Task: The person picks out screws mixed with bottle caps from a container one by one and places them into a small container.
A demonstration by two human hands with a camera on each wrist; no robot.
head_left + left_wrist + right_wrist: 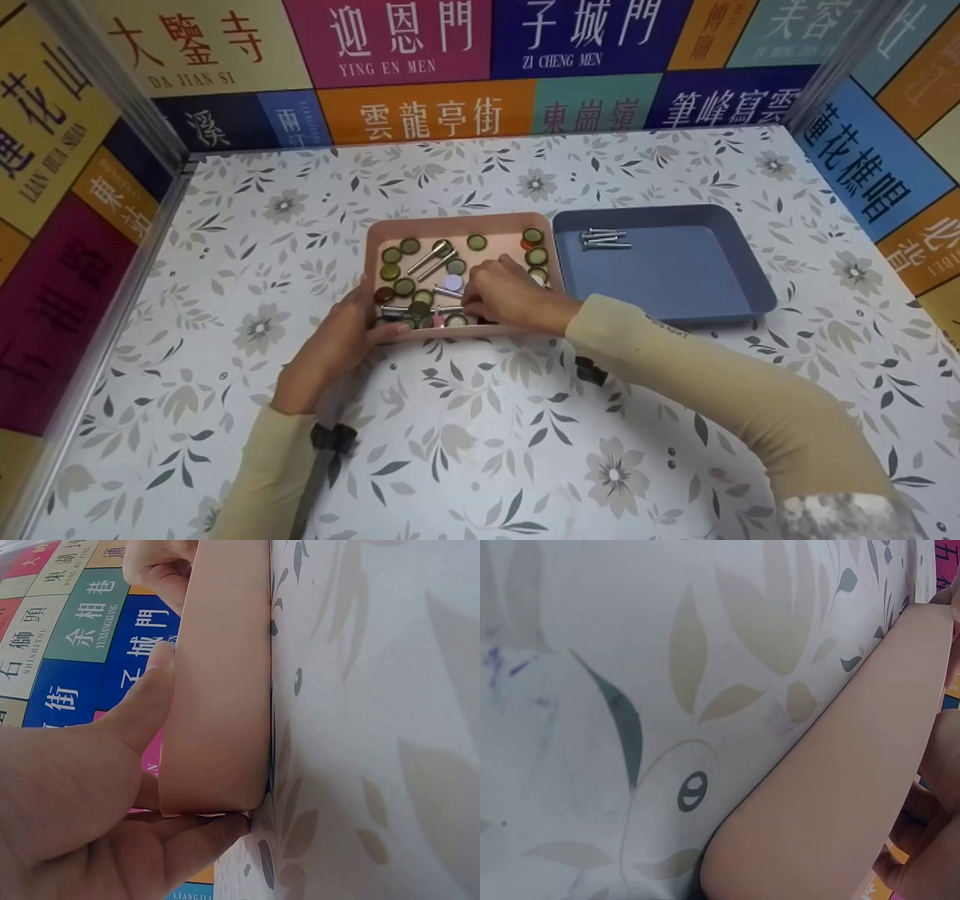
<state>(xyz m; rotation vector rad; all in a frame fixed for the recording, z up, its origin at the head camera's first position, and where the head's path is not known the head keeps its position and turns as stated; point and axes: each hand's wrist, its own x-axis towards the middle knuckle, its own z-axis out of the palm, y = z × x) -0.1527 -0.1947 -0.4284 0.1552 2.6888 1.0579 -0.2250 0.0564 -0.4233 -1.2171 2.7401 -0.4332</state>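
A pink tray (465,223) holds bottle caps (477,241) and several metal screws (431,262), mixed together. My left hand (341,330) grips the tray's near left corner. In the left wrist view, the left thumb (150,694) lies at the rim and the fingers press the outer side wall. Reaching over the near wall, my right hand (510,292) has its curled fingertips at a screw (450,309) near the front of the pink tray and pinches its end. The tray wall hides most of those fingertips in the right wrist view.
Against the pink tray's right side stands a blue-grey tray (660,277) with several screws (606,238) at its back left. Both sit on a floral-patterned tabletop (487,450). Panels with large lettering (427,109) border the table at the back and sides.
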